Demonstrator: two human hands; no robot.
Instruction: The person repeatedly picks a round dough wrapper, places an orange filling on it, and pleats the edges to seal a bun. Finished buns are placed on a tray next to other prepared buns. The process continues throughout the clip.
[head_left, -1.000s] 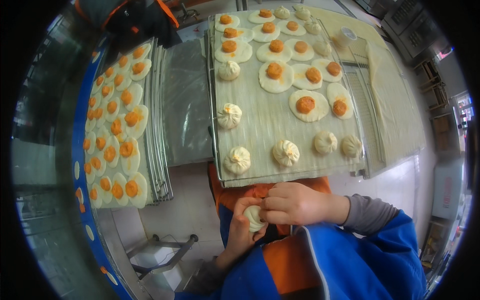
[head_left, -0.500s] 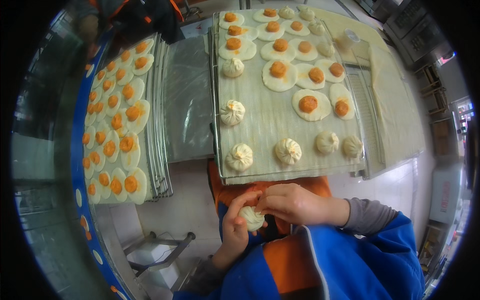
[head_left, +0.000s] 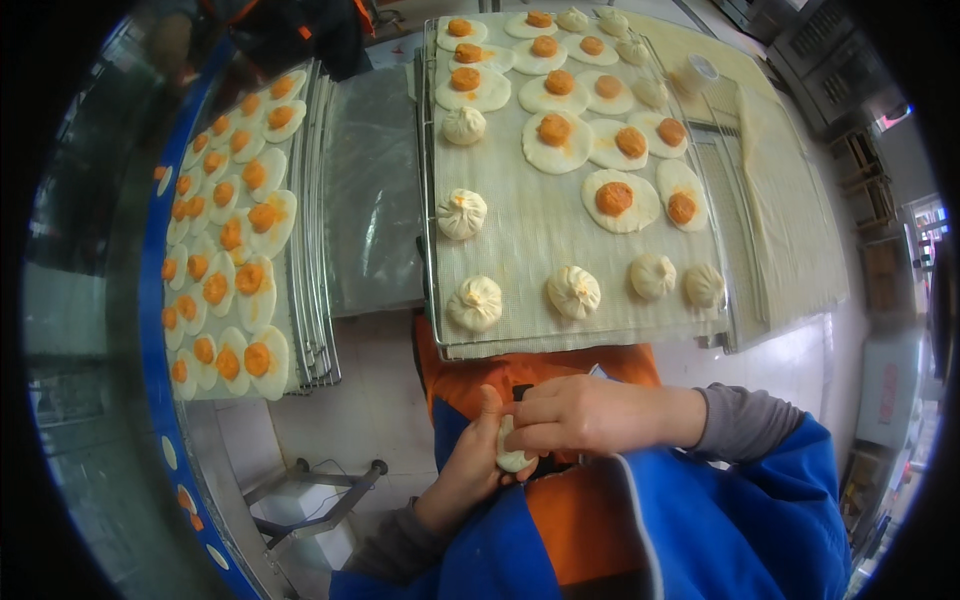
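Close to my body, my left hand cups a pale dough bun, its thumb pointing up beside it. My right hand comes in from the right with bent fingers closed at the bun's upper side, covering much of it. The fingertips of that hand are partly hidden. Beyond my hands, a mesh-lined rack tray carries finished pleated buns along its near and left edges. Flat dough rounds topped with orange filling lie farther back on it.
To the left stands a stack of wire racks, its top one covered with filled dough rounds. A blue-edged conveyor runs beside it. At the right are dough-coloured cloth and a small cup. Another person is at the upper left.
The bun has tilted in my left hand, and my right fingers now cover more of it. My left thumb has risen. The conveyor's dough rounds have shifted.
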